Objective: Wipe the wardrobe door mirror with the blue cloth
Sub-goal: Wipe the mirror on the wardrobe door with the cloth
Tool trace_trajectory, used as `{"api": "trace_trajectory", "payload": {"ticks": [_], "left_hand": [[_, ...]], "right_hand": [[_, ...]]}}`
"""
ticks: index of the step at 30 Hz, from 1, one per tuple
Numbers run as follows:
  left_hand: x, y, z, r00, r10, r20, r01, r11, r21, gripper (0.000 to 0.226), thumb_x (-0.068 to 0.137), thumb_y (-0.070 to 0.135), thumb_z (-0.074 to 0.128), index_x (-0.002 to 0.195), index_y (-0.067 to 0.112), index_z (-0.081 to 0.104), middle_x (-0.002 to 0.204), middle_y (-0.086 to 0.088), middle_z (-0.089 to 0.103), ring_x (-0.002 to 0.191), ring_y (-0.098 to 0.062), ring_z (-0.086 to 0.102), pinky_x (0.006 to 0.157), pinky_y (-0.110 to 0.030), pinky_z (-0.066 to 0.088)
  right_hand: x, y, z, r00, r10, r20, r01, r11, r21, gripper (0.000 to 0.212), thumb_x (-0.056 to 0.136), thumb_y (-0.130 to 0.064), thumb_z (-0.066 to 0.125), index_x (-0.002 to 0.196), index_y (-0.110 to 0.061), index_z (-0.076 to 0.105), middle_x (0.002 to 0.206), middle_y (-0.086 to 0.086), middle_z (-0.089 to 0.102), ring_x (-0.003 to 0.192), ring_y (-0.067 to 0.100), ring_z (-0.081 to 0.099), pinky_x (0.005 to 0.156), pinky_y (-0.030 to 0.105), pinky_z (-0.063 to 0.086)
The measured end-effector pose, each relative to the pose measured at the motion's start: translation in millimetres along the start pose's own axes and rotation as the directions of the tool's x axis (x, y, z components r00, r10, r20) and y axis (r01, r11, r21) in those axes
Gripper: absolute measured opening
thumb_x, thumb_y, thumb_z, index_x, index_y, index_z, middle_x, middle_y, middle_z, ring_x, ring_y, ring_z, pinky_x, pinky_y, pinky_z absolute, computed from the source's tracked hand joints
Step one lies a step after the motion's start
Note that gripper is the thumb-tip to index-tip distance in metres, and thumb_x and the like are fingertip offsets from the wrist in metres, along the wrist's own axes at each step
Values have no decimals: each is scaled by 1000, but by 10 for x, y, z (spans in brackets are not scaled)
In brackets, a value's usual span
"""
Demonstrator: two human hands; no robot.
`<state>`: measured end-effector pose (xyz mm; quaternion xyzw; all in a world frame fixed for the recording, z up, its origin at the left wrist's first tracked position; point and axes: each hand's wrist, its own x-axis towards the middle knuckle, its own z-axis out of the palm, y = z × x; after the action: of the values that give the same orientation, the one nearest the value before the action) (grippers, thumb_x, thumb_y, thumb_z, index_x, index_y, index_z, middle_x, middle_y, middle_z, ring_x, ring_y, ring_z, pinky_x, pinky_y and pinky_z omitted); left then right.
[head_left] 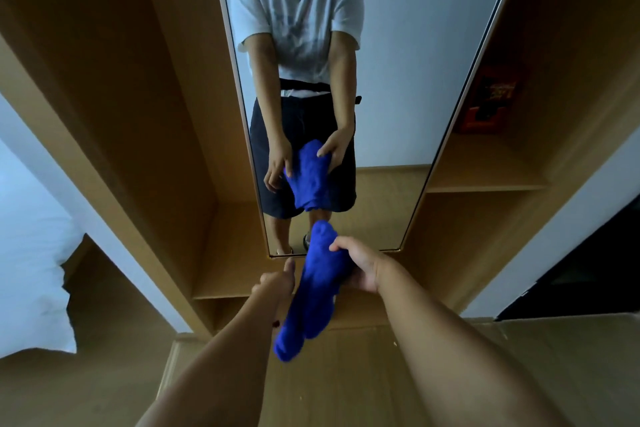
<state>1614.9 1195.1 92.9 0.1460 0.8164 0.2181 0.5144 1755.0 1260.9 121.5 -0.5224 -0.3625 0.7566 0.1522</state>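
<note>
We count two hands and one cloth. The fingers point(335, 246) of our right hand point(360, 265) curl over the upper part of the blue cloth point(313, 291), thumb side on top, gripping it. Our left hand point(275, 282) sits just beside the cloth on its left edge, thumb raised; the cloth hides the other fingers, so we cannot tell whether they pinch the fabric or only lie against it. The cloth is soft, nubby, bunched into a long drooping roll, hanging below both hands in front of the bottom edge of the mirror point(398, 80), not touching the glass as far as we see.

One mirror: tall, narrow, smooth, with a thin pale frame, set in a wardrobe point(166, 121) of matte light-brown board with flat panels. It reflects a person in a white tee and dark shorts holding the same cloth. One orange box point(490, 100) stands on a wardrobe shelf at right. One white pillow point(31, 288) lies at left.
</note>
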Motion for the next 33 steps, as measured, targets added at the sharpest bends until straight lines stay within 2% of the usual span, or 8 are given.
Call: {"api": "trace_trajectory", "payload": {"ticks": [5,9,13,16,20,22,26,33], "left_hand": [[5,-76,-131,899,10,438,254,802,-541,102,63,87,40,107,-2,61,103,-25,68,97,-37,63,80,-49,49],[5,59,-227,876,157,457,202,740,-642,71,61,52,78,111,4,62,100,-23,70,85,-34,68,67,-43,55],[10,120,-164,907,159,391,104,814,-572,51,72,24,75,116,5,58,101,-22,70,92,-36,67,83,-45,53],[3,116,-150,918,180,355,60,819,-571,44,74,20,73,113,5,59,99,-21,70,89,-35,68,79,-44,55],[-33,184,-192,907,244,343,2,812,-583,38,75,18,71,109,6,60,91,-20,72,80,-35,70,67,-41,56],[-56,229,-281,905,276,323,-36,807,-589,46,67,16,74,109,8,58,88,-19,72,78,-36,71,62,-40,56],[-125,303,-450,864,354,358,-102,819,-564,70,51,21,83,115,8,58,95,-19,71,83,-36,70,63,-40,56],[-345,632,-508,853,440,281,-212,784,-583,63,62,34,83,118,14,59,103,-17,70,89,-37,68,67,-44,57]], "right_hand": [[1,115,126,959,-101,266,4,939,343,49,77,-8,55,127,-3,54,123,21,61,107,36,61,78,42,55],[51,118,155,963,-101,249,-22,894,447,49,78,-9,52,127,-4,54,123,21,61,106,35,60,79,42,53],[57,-36,141,999,-50,-15,49,999,-5,41,82,-27,61,119,-10,58,119,13,63,99,26,61,69,32,52],[85,-145,319,994,-28,-104,26,999,-25,60,78,-60,63,119,-18,55,119,5,60,105,23,59,81,34,49],[129,-145,435,870,-294,-396,148,922,-358,71,78,-63,60,129,-15,47,127,5,56,111,26,55,88,37,48],[72,-161,336,899,-309,-310,182,908,-377,74,77,-62,64,132,-18,45,133,6,52,118,27,51,87,38,48],[-19,-176,185,982,-97,163,79,990,117,75,68,-53,76,130,-18,53,128,11,60,115,32,58,97,48,47],[-8,-381,241,965,-250,82,241,965,104,60,70,-37,77,122,-17,56,120,12,63,109,34,58,94,52,47]]}}
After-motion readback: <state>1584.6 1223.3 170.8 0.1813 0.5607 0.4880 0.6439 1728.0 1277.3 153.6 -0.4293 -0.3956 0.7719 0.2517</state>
